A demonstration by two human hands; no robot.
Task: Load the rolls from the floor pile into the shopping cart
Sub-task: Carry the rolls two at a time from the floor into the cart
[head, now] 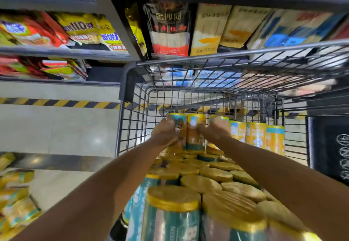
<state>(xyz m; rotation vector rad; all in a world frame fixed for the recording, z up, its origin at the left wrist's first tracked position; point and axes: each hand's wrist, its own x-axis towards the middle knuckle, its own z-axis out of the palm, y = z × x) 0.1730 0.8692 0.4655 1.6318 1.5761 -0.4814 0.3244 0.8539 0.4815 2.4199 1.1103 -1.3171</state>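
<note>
**Both hands clamped on upright rolls**

The left hand (166, 134) curls round one yellow-and-teal plastic-wrapped cylindrical roll (179, 120). The right hand (214, 130) grips a second roll (221, 118) just beside it. Beneath both forearms, packed rolls (200, 183) fill the dark wire shopping cart (120, 93).

Twelve o'clock, you've got glossy plastic film on the rolls (190, 176): slick on the teal and yellow sides, wrinkled and ridged across the yellow tops. The shopping cart (123, 82) round them is dark grey metal wire and tube, coated, with only a dull sheen. At nine o'clock the floor (66, 127) is pale polished tile, throwing back the lights. At eleven o'clock, shiny crinkled plastic snack packets (79, 27) sit on matt dark metal shelves (123, 25). At one o'clock the noodle packs (209, 29) look flatter, with less shine.
</note>
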